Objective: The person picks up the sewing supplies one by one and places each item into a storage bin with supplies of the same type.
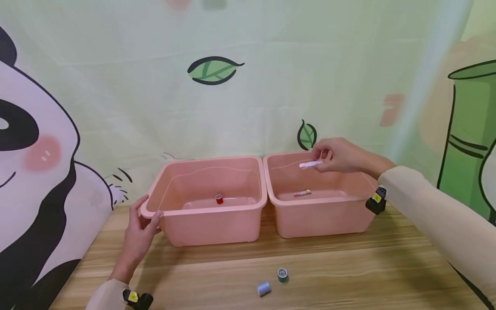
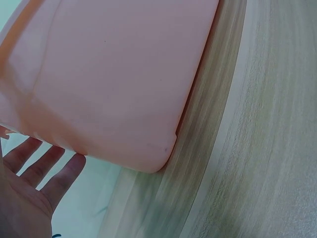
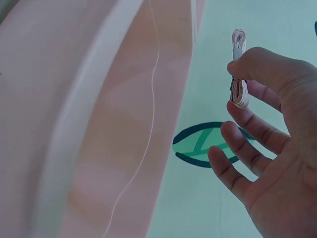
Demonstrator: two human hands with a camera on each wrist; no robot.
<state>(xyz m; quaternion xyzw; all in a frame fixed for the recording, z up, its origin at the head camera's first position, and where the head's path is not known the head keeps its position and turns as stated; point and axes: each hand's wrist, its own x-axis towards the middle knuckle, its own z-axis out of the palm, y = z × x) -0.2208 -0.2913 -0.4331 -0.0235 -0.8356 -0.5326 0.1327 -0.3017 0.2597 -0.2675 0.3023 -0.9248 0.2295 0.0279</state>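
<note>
My right hand (image 1: 341, 156) is over the right pink bin (image 1: 321, 219). Between thumb and fingers it pinches a folded tape measure (image 3: 238, 91), pale with a light band round its middle. A second small folded strip (image 1: 302, 193), reddish and white, lies on that bin's floor. The left hand (image 1: 139, 234) holds the near left corner of the left pink bin (image 1: 213, 228), its thumb at the front rim and fingers along the side. Inside this bin stands a red thread spool (image 1: 219, 199).
On the wooden table (image 1: 341, 284), in front of the bins, a light blue thread spool (image 1: 264, 289) lies on its side. Beside it a dark green spool (image 1: 282, 274) stands upright. The bins sit side by side before a printed curtain (image 1: 248, 107).
</note>
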